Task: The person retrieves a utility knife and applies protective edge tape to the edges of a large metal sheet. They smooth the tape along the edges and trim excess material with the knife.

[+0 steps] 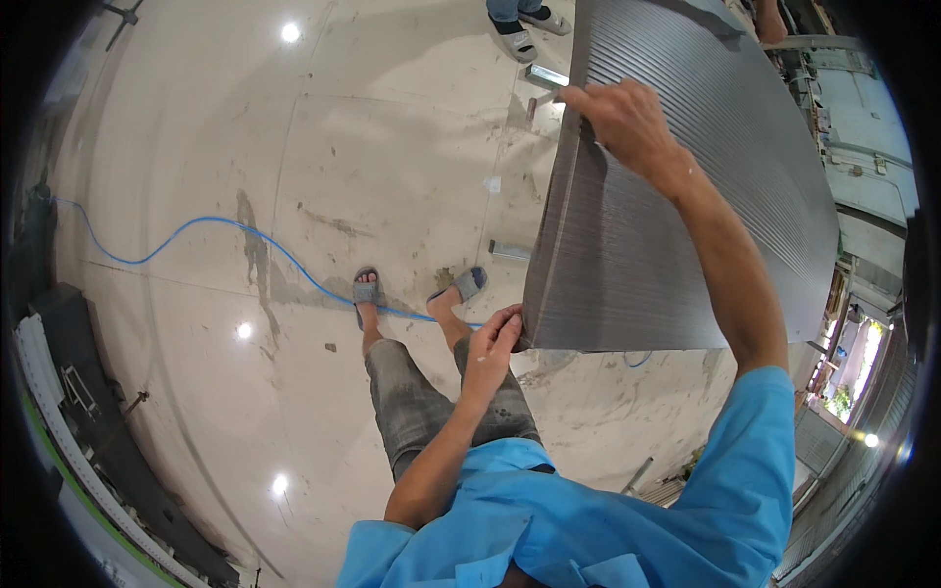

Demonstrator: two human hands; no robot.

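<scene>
A large dark grey ribbed panel (686, 196) fills the upper right, held off the floor. My left hand (493, 343) grips its near lower-left corner. My right hand (622, 113) is closed over its left edge farther up, arm stretched out over the panel face. My legs in grey trousers and grey sandals (365, 290) stand below on the pale floor.
A blue cable (196, 227) snakes across the stained concrete floor (343, 147) past my feet. Another person's sandalled feet (520, 39) stand at the top. Short metal pieces (510, 251) lie by the panel's edge. Dark framework (88, 392) runs along the left; shelving stands at the right.
</scene>
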